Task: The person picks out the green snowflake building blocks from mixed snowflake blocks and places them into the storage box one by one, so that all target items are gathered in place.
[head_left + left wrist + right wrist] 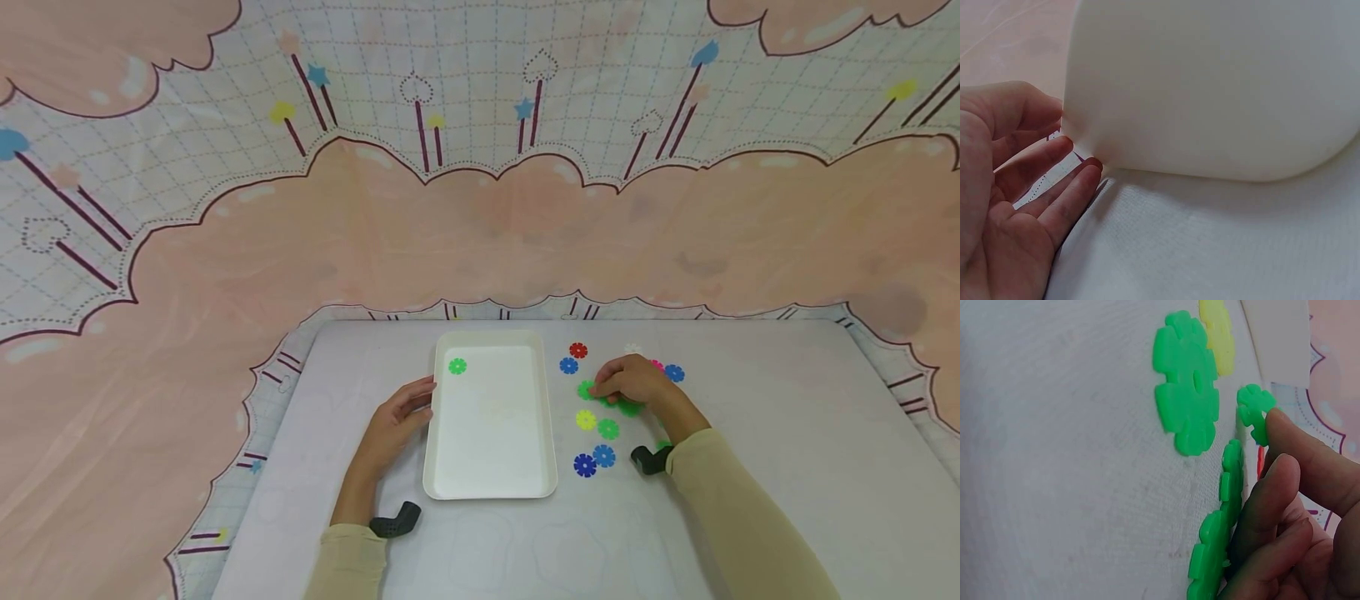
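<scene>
A white tray (491, 487) lies upright on the table, with one green snowflake disc (457, 367) near its top left corner. My left hand (392, 423) is at the tray's left side, its loosely bent fingers (1063, 200) touching the outer wall (1210, 112). To the right of the tray, my right hand (637, 382) pinches the edge of a green snowflake disc (1254, 412) between thumb and finger. More green discs (1209, 556) lie beneath its other fingers, partly hidden. A green disc (1186, 387) and a yellow disc (1217, 337) lie flat beside this hand.
Loose discs surround the right hand: red (578, 350), light blue (568, 366), blue (675, 373), yellow (586, 420), green (608, 429) and dark blue (585, 465). A pink disc (657, 365) is partly covered. A patterned cloth (525, 225) hangs behind the table.
</scene>
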### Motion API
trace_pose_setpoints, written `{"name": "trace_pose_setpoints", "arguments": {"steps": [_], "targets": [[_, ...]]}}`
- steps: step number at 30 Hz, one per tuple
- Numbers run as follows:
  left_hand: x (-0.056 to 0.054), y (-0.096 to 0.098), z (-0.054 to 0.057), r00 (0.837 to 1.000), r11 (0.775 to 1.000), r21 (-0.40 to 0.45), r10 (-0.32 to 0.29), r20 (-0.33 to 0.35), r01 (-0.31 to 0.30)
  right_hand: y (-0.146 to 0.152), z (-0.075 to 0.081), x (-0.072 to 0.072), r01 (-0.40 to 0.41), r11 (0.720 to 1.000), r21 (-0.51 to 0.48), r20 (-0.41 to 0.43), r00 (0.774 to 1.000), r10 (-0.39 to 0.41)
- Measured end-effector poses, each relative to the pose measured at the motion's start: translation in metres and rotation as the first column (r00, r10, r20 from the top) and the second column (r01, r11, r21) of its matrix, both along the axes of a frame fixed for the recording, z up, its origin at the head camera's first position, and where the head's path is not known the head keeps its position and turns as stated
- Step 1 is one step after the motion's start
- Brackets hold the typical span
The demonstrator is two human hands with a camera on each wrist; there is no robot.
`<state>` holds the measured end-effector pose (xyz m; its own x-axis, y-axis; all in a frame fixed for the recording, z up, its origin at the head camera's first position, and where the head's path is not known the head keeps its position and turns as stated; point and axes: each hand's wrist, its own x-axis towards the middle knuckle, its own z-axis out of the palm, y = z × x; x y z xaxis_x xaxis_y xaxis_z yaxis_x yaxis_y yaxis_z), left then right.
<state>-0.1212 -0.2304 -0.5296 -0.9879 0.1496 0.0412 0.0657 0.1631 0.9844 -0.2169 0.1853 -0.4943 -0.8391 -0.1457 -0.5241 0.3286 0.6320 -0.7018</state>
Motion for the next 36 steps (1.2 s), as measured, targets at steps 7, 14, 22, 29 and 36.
{"name": "trace_pose_setpoints", "arguments": {"steps": [7, 14, 22, 29, 36], "targets": [[0.0, -0.001, -0.001, 1.0, 1.0, 0.005, -0.006, -0.013, 0.006, 0.0, 0.002, 0.001, 0.004, 1.0, -0.009, -0.003, 1.0, -0.004], [0.0, 0.0, 0.0, 1.0, 1.0, -0.007, -0.001, -0.002, 0.001, 0.001, 0.008, 0.004, -0.019, 0.999, -0.026, -0.004, 1.0, 0.019], [-0.001, -0.001, -0.003, 1.0, 1.0, -0.03, 0.003, -0.013, -0.003, 0.0, 0.014, 0.004, -0.046, 0.998, -0.038, -0.012, 0.999, 0.046], [0.0, -0.001, -0.001, 1.0, 1.0, -0.015, -0.002, 0.001, 0.002, -0.004, 0.016, 0.005, -0.044, 0.998, -0.044, -0.018, 0.999, 0.043], [0.0, 0.0, 0.0, 1.0, 1.0, -0.016, 0.002, 0.004, -0.001, -0.009, 0.018, 0.004, -0.038, 0.998, -0.048, -0.024, 0.999, 0.037]]}}
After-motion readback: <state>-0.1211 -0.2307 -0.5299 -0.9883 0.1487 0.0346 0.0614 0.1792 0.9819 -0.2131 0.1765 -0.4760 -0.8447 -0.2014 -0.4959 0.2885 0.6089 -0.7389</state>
